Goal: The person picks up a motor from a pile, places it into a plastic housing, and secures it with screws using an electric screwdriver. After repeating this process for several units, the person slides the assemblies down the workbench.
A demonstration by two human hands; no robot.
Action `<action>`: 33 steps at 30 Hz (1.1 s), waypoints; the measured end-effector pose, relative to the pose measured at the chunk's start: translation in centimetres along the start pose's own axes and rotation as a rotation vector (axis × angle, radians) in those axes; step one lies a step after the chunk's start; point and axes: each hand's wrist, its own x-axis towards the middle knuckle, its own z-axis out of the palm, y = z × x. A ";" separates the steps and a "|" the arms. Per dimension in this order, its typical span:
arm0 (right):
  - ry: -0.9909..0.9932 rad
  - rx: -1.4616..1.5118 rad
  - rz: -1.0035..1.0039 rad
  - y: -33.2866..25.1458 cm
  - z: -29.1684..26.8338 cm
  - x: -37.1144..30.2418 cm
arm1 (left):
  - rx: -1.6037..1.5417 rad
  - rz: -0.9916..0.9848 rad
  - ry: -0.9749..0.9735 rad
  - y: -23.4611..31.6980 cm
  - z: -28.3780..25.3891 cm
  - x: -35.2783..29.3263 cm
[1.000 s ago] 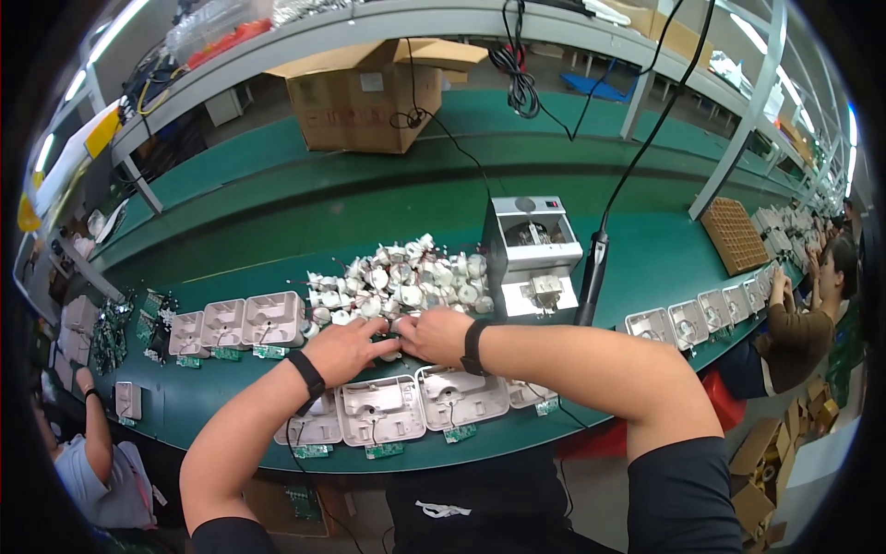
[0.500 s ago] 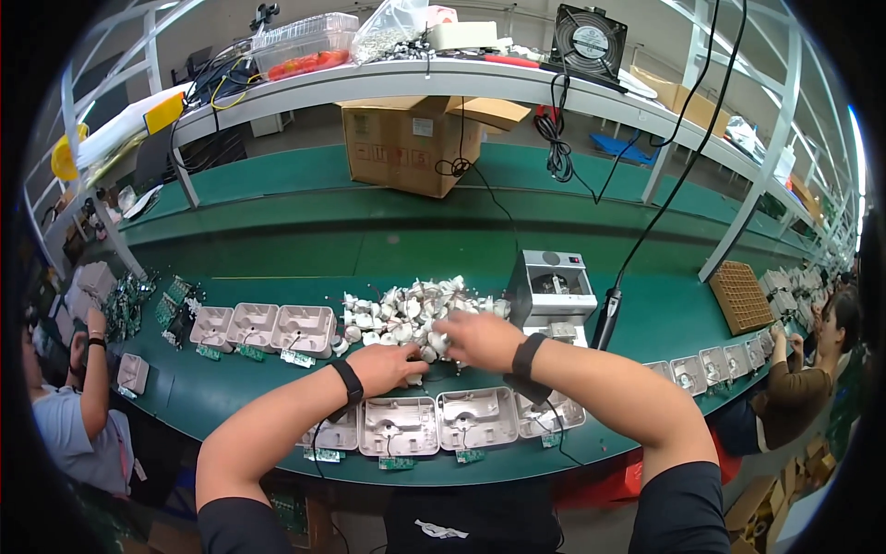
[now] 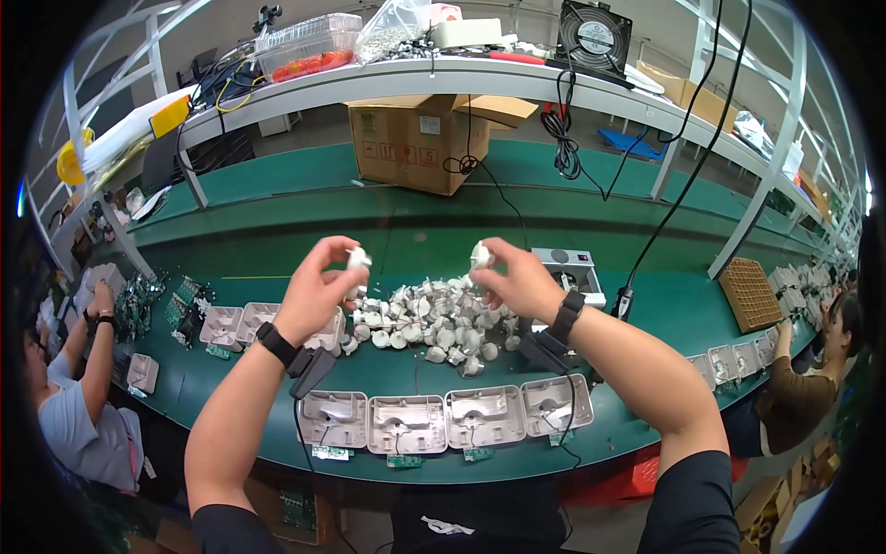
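Observation:
My left hand (image 3: pixel 318 288) is raised above the heap's left side, its fingers pinched on a small white plastic part (image 3: pixel 359 262). At about the same height, my right hand (image 3: pixel 522 280) grips another small white part (image 3: pixel 480 255) between thumb and fingers. Below and between them lies a heap of white round plastic parts (image 3: pixel 434 314). Nearest my body, several open whitish housings (image 3: pixel 407 406) stand in a row, with wires inside. Green circuit boards (image 3: pixel 403 461) lie along their front edges. Both wrists wear black bands with cables.
More housings (image 3: pixel 220 325) stand left of the heap. A grey box-shaped device (image 3: pixel 581 277) is behind my right hand; a black corded tool (image 3: pixel 624 301) hangs beside it. A white shelf (image 3: pixel 415 78) spans the back above a cardboard box (image 3: pixel 406 152). Co-workers sit at both sides.
Both hands have lifted out of the heap and moved apart, away from my body, each now with a white part. The heap's front and the near housings are more visible.

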 end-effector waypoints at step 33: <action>0.001 0.021 -0.079 -2.7 -0.7 -0.3 | -1.509 -0.575 -0.014 0.6 13.7 1.8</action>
